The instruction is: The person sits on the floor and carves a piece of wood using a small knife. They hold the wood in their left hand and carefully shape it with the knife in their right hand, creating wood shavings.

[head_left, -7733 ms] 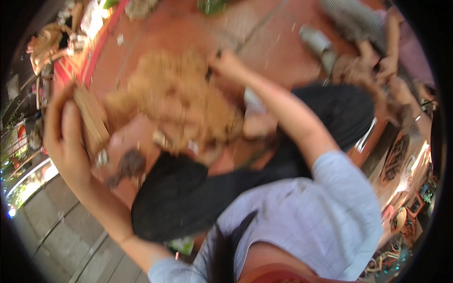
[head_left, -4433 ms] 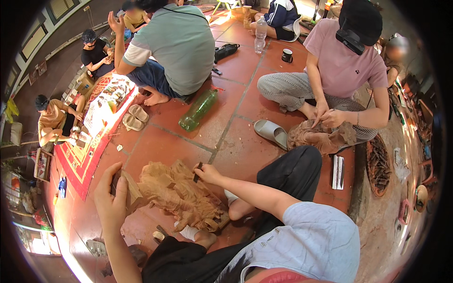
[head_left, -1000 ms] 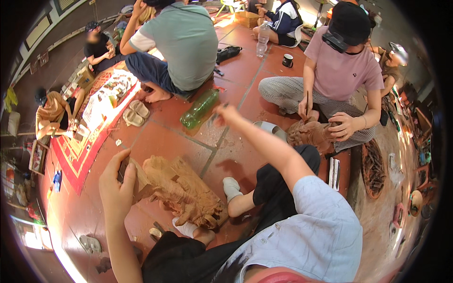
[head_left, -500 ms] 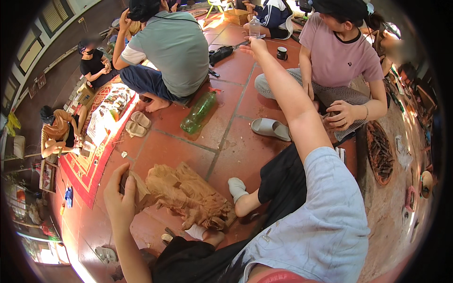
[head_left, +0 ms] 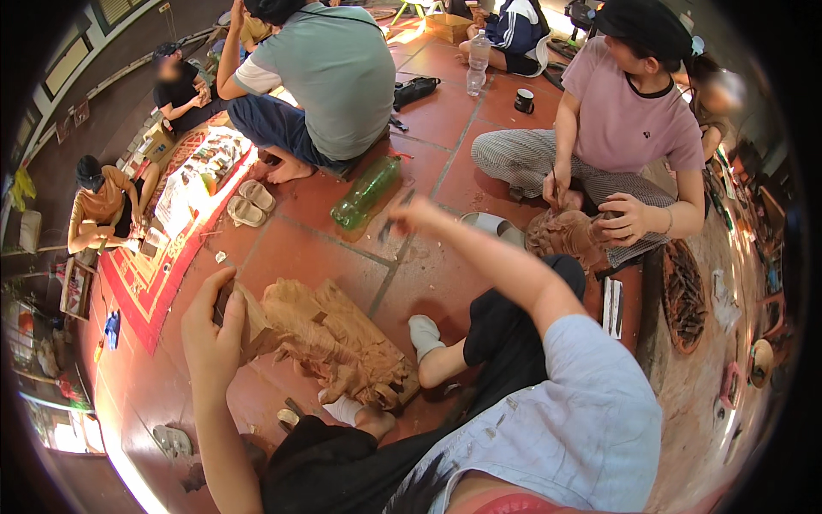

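The wood carving (head_left: 330, 343) lies on the red tiled floor (head_left: 300, 257) at about 7 o'clock in the view, propped against the person's socked feet (head_left: 424, 330). It is a pale, raw-brown block, flat and board-like along its upper edge and deeply cut into folds and curls on its face, rough with unfinished relief.

The left hand (head_left: 210, 330) wraps around the carving's end at 9 o'clock, fingers closed over the edge and steadying it. The right hand (head_left: 411, 214) is raised away toward 12 o'clock, closed around a thin dark carving tool (head_left: 392, 224), well apart from the wood.

By its bulk, the piece looks heavy and stiff, unlikely to flex or slide much on the tiles. The raised details seem the fragile part; thin projecting curls could chip if squeezed or knocked. The safest hold appears to be the plain squared edge where the left hand's grip already sits, or the flat back.

Beyond, at 12 o'clock, a green plastic bottle (head_left: 366, 190) lies on the floor, and other people sit working nearby.
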{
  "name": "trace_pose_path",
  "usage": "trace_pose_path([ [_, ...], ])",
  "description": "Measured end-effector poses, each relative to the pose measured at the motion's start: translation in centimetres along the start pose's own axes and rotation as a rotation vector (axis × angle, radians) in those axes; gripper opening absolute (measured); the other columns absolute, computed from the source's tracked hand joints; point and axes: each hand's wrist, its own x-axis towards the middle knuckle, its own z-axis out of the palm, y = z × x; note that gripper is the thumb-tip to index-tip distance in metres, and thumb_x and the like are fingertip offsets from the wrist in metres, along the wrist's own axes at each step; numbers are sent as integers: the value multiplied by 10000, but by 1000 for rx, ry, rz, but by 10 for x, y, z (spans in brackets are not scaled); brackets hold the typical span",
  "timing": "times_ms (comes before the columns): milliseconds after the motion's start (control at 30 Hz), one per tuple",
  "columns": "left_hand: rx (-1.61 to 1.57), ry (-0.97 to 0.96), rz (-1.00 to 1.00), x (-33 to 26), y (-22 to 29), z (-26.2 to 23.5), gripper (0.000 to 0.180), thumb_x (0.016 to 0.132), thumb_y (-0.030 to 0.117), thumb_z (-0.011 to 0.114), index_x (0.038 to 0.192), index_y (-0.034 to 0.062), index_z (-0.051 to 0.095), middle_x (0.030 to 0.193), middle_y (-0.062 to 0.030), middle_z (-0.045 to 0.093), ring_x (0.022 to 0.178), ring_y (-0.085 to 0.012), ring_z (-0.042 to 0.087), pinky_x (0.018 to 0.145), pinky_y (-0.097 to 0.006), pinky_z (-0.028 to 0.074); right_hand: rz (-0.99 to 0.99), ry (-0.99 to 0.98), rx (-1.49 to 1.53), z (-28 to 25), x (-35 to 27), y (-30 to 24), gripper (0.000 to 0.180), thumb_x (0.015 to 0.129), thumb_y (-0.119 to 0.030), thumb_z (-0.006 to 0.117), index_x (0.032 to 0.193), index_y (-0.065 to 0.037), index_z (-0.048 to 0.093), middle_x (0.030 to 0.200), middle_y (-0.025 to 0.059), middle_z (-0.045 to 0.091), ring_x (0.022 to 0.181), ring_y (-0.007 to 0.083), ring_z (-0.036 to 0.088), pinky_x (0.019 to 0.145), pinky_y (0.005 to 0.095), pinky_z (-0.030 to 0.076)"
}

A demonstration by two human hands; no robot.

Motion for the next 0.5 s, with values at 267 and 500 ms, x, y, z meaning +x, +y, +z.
trace_pose_path([
  [267, -17, -21, 0, 4, 1, 1, 314, 861, 176, 541, 1117, 0, 582, 992, -143, 639, 929, -219, 608, 836, -314, 449, -14, -22, -338, 130, -41, 153, 237, 829, -162, 557, 998, -22, 647, 771, 95, 655, 577, 170, 643, 522, 283, 532],
  [500, 4, -62, -50, 0, 3, -6, 296, 877, 157, 531, 1129, 7, 571, 1042, -116, 620, 981, -185, 579, 879, -305, 427, 18, -160, -176, 125, -67, 112, 225, 841, -141, 541, 995, -2, 630, 795, 108, 656, 660, 157, 647, 581, 279, 524],
])
